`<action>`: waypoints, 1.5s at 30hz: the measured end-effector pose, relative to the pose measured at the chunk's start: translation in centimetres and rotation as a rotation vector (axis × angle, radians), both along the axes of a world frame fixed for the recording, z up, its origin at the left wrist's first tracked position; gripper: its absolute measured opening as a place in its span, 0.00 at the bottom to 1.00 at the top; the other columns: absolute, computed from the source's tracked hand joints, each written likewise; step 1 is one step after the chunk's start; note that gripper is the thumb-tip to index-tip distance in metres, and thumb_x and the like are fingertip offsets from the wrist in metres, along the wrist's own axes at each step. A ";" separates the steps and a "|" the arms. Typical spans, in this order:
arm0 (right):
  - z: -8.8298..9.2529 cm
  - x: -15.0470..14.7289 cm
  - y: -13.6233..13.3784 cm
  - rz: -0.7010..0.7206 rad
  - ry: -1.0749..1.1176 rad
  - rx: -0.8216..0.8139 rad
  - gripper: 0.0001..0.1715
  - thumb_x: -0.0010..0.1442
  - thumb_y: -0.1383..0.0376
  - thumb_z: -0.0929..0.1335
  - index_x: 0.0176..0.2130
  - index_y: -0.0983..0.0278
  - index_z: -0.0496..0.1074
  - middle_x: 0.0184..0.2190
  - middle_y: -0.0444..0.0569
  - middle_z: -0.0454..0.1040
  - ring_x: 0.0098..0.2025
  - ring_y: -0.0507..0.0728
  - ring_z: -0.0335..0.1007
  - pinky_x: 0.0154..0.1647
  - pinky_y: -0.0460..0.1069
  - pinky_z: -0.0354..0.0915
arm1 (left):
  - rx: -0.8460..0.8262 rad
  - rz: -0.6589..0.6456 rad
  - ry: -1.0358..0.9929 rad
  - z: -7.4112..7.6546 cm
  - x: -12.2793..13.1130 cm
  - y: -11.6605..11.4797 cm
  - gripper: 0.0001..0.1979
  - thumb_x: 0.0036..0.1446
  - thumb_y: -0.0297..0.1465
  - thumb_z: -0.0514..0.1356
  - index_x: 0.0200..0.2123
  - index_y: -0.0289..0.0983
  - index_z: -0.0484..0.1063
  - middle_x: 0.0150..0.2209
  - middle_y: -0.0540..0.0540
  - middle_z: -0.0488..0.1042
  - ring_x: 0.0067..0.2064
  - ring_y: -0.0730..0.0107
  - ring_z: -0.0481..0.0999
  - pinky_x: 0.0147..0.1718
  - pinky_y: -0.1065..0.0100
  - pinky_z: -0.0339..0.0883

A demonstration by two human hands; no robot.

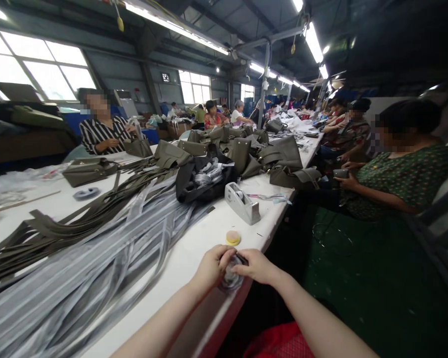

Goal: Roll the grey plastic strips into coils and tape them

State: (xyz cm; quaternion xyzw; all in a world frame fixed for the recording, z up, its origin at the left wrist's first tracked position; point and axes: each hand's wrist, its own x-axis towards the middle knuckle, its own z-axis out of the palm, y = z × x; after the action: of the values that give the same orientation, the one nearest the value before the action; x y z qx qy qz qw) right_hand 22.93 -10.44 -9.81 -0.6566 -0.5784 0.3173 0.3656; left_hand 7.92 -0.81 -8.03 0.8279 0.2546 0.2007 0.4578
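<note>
Both hands (213, 264); greyish item (231, 279) between

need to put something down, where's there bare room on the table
The widest bare patch of white table lies between the grey strips and the yellow round item, continuing beside the left hand. A smaller one, with a dark scrap on it, lies between that item and the table's right edge. Crowded: past the tape dispenser, with olive bags.

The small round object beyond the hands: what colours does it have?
The round object is yellow with a peach top; head view shows it.
</note>
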 end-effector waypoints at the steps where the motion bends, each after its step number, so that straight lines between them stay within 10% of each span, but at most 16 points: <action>1: 0.1 -0.1 0.1 0.031 0.059 -0.006 0.15 0.52 0.57 0.71 0.31 0.68 0.74 0.24 0.40 0.65 0.28 0.51 0.58 0.29 0.45 0.55 | -0.068 -0.010 0.008 0.2 -0.4 -0.1 0.21 0.62 0.43 0.50 0.40 0.36 0.76 0.33 0.45 0.76 0.27 0.70 0.71 0.28 0.70 0.67; 9: -0.6 -2.3 1.4 0.096 0.413 0.038 0.23 0.51 0.53 0.72 0.39 0.70 0.76 0.28 0.44 0.71 0.31 0.53 0.64 0.33 0.47 0.60 | -0.255 0.011 -0.031 0.8 -2.8 -1.6 0.23 0.62 0.46 0.50 0.45 0.36 0.73 0.32 0.47 0.74 0.25 0.73 0.67 0.25 0.72 0.64; 19: -1.1 -1.7 1.3 0.116 0.280 -0.021 0.22 0.56 0.51 0.69 0.35 0.69 0.74 0.24 0.41 0.65 0.27 0.50 0.58 0.28 0.44 0.56 | -0.460 0.119 -0.107 -2.1 -2.6 -0.6 0.27 0.56 0.53 0.53 0.41 0.35 0.73 0.19 0.55 0.64 0.17 0.75 0.61 0.18 0.72 0.58; 34: -1.3 -2.9 1.4 0.000 0.308 -0.084 0.17 0.56 0.56 0.69 0.37 0.68 0.76 0.19 0.39 0.62 0.22 0.48 0.53 0.21 0.42 0.47 | -0.433 0.235 -0.047 -1.9 -3.9 1.1 0.32 0.51 0.58 0.54 0.39 0.35 0.76 0.16 0.53 0.66 0.17 0.70 0.62 0.18 0.70 0.57; 45: 1.5 -1.4 1.3 -0.096 0.368 -0.105 0.12 0.53 0.61 0.71 0.34 0.67 0.79 0.18 0.39 0.64 0.21 0.47 0.55 0.21 0.42 0.50 | -0.293 0.669 -0.038 -1.2 -7.3 7.5 0.42 0.44 0.65 0.52 0.42 0.33 0.75 0.12 0.55 0.61 0.19 0.64 0.65 0.22 0.66 0.59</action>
State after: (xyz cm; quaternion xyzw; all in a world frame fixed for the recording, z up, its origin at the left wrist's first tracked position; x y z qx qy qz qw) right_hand 21.57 -9.12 -8.35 -0.6325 -0.4526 0.4440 0.4449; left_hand 0.62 6.64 -9.24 0.6205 0.5289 0.3158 0.4853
